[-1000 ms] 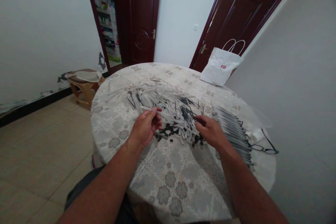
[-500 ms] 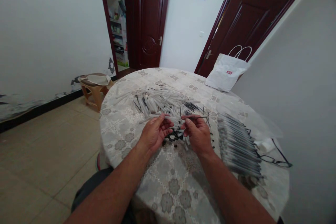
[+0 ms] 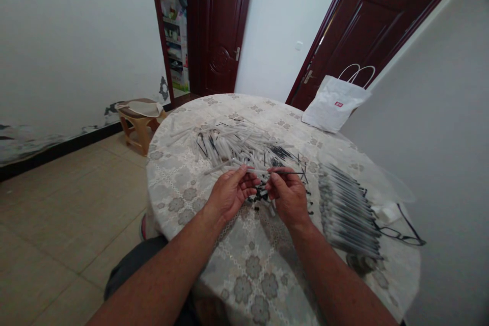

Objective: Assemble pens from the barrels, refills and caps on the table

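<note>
My left hand (image 3: pixel 236 189) pinches a translucent white pen barrel (image 3: pixel 259 170) between thumb and forefinger, with the other fingers curled below. In my right hand (image 3: pixel 286 196) is a thin black pen refill (image 3: pixel 293 172), held between thumb and forefinger and pointing at the barrel's end. The two ends meet or nearly meet; I cannot tell whether the refill is inside. Beyond my hands lies a loose heap of white pen barrels (image 3: pixel 225 147), with a bunch of black refills (image 3: pixel 280 152) at its right. Small black pen parts (image 3: pixel 262 194) lie beneath my hands, partly hidden.
Right of my right arm, a row of pens (image 3: pixel 349 214) lies on the patterned tablecloth (image 3: pixel 252 285). Eyeglasses (image 3: pixel 401 237) rest near the table's right edge. A white paper bag (image 3: pixel 332 104) stands at the back right. Left of the table is a wooden stool (image 3: pixel 139 130).
My left hand has moved right with the barrel, closing the gap to the refill in my right hand. The whole view has shifted slightly.
</note>
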`<state>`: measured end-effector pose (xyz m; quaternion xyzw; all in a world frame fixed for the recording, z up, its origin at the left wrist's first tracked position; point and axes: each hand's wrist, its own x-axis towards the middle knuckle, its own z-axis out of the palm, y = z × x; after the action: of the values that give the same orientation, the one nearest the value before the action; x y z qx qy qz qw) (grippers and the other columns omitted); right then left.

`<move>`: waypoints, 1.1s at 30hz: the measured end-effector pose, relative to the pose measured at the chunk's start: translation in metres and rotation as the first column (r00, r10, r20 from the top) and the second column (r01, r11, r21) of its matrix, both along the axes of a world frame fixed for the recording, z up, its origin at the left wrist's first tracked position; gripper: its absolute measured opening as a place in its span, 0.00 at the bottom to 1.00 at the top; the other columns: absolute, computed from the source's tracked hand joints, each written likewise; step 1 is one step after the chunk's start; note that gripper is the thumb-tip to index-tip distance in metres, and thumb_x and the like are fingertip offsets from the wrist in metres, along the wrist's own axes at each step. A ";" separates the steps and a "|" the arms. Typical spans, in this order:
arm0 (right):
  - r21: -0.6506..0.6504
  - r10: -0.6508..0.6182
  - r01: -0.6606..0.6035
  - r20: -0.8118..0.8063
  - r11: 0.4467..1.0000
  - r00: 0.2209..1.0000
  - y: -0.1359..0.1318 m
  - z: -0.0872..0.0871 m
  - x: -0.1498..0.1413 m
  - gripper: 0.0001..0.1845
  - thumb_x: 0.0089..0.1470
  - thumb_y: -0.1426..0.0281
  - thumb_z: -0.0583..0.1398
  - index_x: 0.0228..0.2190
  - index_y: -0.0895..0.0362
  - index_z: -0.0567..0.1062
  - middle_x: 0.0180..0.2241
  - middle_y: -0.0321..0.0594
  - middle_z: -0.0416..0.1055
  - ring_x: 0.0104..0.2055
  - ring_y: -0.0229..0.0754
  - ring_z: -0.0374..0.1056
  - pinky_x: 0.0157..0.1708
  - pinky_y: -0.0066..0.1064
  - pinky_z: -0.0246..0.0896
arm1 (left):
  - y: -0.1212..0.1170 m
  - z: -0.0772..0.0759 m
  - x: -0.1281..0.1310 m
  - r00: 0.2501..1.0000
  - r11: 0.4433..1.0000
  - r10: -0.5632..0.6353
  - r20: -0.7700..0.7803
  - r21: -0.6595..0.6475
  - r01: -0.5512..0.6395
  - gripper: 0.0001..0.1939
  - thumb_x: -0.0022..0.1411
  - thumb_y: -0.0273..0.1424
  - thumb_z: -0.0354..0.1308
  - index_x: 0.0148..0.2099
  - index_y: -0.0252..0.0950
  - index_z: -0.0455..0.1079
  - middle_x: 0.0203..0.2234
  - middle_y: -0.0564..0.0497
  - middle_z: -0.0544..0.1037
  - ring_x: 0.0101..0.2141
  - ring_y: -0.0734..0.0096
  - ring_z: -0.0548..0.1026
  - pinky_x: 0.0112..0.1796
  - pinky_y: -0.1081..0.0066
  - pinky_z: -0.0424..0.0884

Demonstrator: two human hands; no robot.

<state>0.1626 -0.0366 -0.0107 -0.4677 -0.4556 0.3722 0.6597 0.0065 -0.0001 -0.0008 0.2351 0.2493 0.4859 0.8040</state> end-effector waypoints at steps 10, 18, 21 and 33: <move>0.001 0.087 -0.089 -0.215 0.996 0.973 -0.003 0.015 0.008 0.20 0.54 0.57 0.66 0.46 0.52 0.76 0.45 0.41 0.77 0.29 0.36 0.72 0.19 0.25 0.61 | -0.002 -0.002 0.006 0.999 0.996 -0.010 0.050 -0.086 0.015 0.11 0.71 0.30 0.56 0.41 0.28 0.76 0.29 0.44 0.81 0.29 0.68 0.82 0.26 0.74 0.77; 0.026 -0.101 0.113 -0.289 0.993 0.952 -0.003 0.017 0.013 0.23 0.61 0.48 0.57 0.39 0.55 0.75 0.34 0.38 0.75 0.20 0.32 0.65 0.16 0.24 0.55 | -0.007 -0.005 0.008 0.994 0.993 -0.108 0.036 -0.053 0.110 0.08 0.69 0.29 0.58 0.42 0.28 0.76 0.31 0.43 0.82 0.31 0.66 0.83 0.26 0.73 0.77; -0.096 0.060 -0.070 -0.106 0.993 0.993 -0.005 0.013 0.012 0.22 0.59 0.50 0.61 0.46 0.54 0.75 0.37 0.38 0.75 0.20 0.31 0.63 0.14 0.23 0.51 | -0.008 -0.004 0.008 0.984 0.983 -0.170 0.056 -0.059 0.173 0.09 0.69 0.30 0.58 0.42 0.27 0.76 0.32 0.42 0.82 0.31 0.65 0.83 0.27 0.72 0.78; -0.046 0.048 -0.019 0.802 0.999 0.596 -0.009 0.015 0.033 0.07 0.60 0.66 0.62 0.37 0.53 0.80 0.30 0.38 0.75 0.30 0.41 0.67 0.34 0.32 0.61 | 0.017 0.012 -0.018 0.964 0.957 0.184 0.192 -0.257 -0.132 0.13 0.70 0.36 0.58 0.36 0.33 0.73 0.26 0.51 0.81 0.26 0.72 0.81 0.23 0.76 0.74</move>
<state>0.1952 -0.0457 0.0046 -0.5871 -0.7059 0.1420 0.3700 -0.0112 0.0166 0.0113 0.0606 0.2369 0.5373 0.8072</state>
